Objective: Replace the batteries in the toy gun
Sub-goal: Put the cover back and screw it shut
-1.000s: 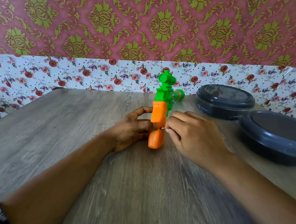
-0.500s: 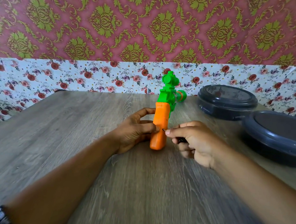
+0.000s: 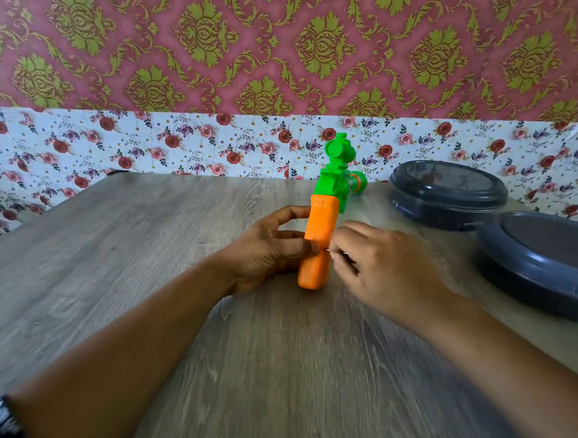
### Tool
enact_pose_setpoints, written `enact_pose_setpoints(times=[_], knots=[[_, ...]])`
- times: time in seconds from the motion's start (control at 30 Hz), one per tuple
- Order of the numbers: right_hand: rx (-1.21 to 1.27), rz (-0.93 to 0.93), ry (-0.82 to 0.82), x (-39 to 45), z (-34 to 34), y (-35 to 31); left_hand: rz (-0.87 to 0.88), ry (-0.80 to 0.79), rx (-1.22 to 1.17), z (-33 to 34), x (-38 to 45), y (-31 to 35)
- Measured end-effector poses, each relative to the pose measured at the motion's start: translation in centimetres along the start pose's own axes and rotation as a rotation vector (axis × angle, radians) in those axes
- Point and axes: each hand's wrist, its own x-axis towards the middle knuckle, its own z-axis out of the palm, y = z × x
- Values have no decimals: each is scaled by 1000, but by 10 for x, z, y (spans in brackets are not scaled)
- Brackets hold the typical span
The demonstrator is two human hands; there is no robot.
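Head view: toy gun (image 3: 318, 241) between left hand (image 3: 268, 251) and right hand (image 3: 382, 272).

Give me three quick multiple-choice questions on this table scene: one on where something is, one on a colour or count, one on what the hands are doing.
1. Where do the dark round containers sit on the table?
A. Far right
B. Near left corner
C. Between the two forearms

2. What colour is the toy gun's grip?
A. Blue
B. Orange
C. White

3. What is the left hand doing?
A. Lying flat on the table
B. Lifting a lid
C. Holding the grip

Answers:
1 A: both containers, the second one nearer, stand right of the toy gun.
2 B: the grip is orange below a green body.
3 C: its fingers curl round the grip, while the right hand pinches a thin metal tool against it.
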Motion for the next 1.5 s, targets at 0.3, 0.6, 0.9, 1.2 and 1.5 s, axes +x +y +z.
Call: enact_pose_setpoints(times=[0.3, 0.6, 0.9, 1.2, 1.5], knots=[[1370, 1127, -280, 10, -5, 1, -12, 8, 114, 3, -1, 3], [-20, 66, -80, 6, -13, -5, -66, -11, 21, -2, -2, 7], [-197, -204, -10, 1, -9, -4, -80, 5, 37, -1, -5, 8], [722, 786, 12, 10, 3, -16, -56, 37, 100, 0, -4, 8], [609, 709, -80, 10, -6, -20, -97, 15, 41, -7, -5, 9]])
